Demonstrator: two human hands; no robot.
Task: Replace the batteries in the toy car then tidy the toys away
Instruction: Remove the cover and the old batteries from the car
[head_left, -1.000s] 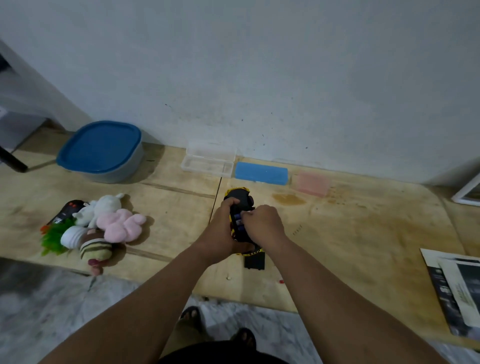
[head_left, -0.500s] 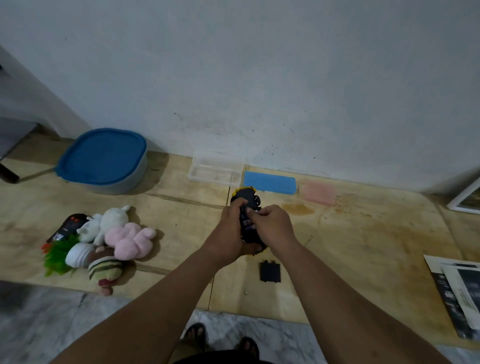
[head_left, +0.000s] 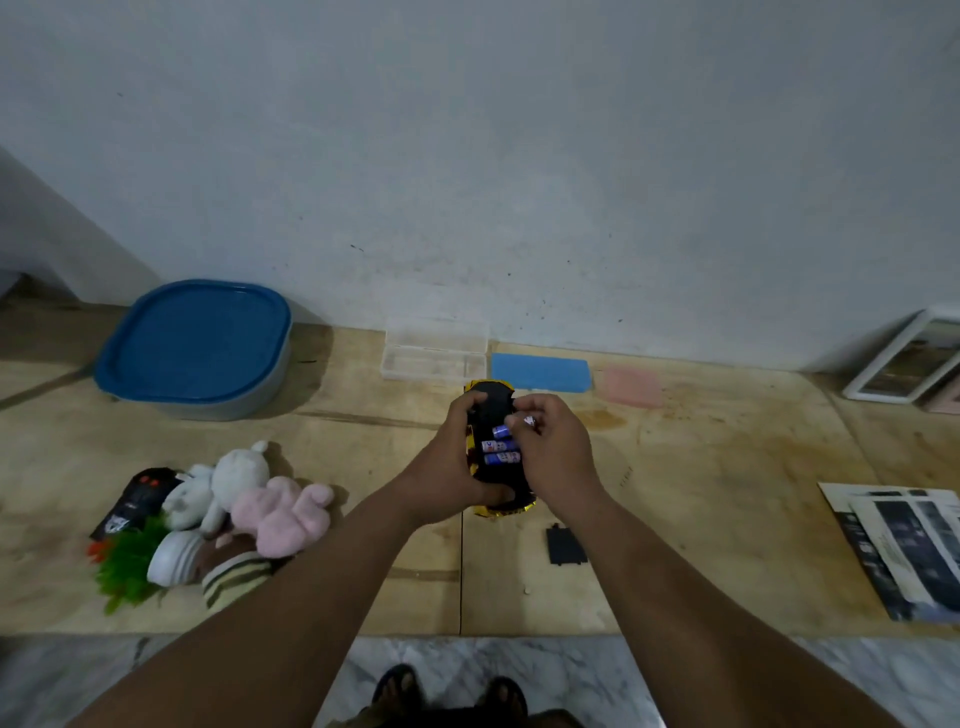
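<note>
My left hand (head_left: 457, 467) grips the car (head_left: 493, 447) upside down above the table (head_left: 727, 493); my right hand (head_left: 550, 441) pinches the top battery (head_left: 501, 430). I should lift its end first, keeping the car steady.

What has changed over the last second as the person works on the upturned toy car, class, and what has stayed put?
The right hand has shifted off the black-and-yellow toy car's underside, exposing three blue-and-white batteries, and now pinches the top one. The left hand still grips the car. The flat black battery cover and the pile of plush toys lie unchanged.
</note>
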